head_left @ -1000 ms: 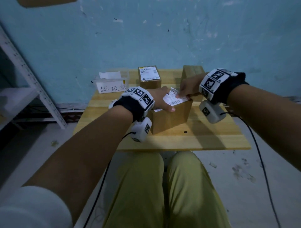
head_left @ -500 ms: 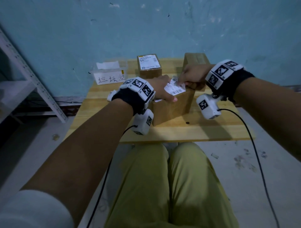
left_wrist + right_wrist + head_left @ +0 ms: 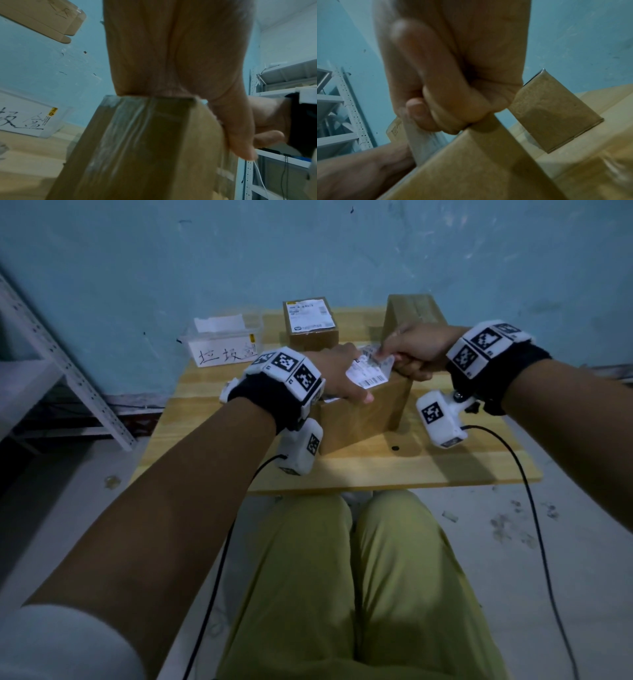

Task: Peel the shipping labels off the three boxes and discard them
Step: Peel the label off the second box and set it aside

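A brown cardboard box (image 3: 359, 422) stands at the middle of the wooden table (image 3: 445, 470). My left hand (image 3: 346, 371) lies flat on its top and presses it down, thumb along the near edge. My right hand (image 3: 385, 356) pinches the right end of the white shipping label (image 3: 371, 369) between thumb and forefinger; that end is lifted off the box top. In the right wrist view the label (image 3: 423, 142) hangs from the pinch above the box (image 3: 479, 169). In the left wrist view, my palm (image 3: 171, 54) sits on the taped box (image 3: 137, 148).
Behind stands a second box (image 3: 311, 340) with its label (image 3: 310, 316) on top. A third, plain box (image 3: 414, 309) stands upright at the back right. A clear bin (image 3: 222, 347) with handwriting holds white paper at the back left. A metal shelf (image 3: 51, 364) is to the left.
My right hand has pulled the label's right end up and leftwards off the box top. My left hand has stayed on the box.
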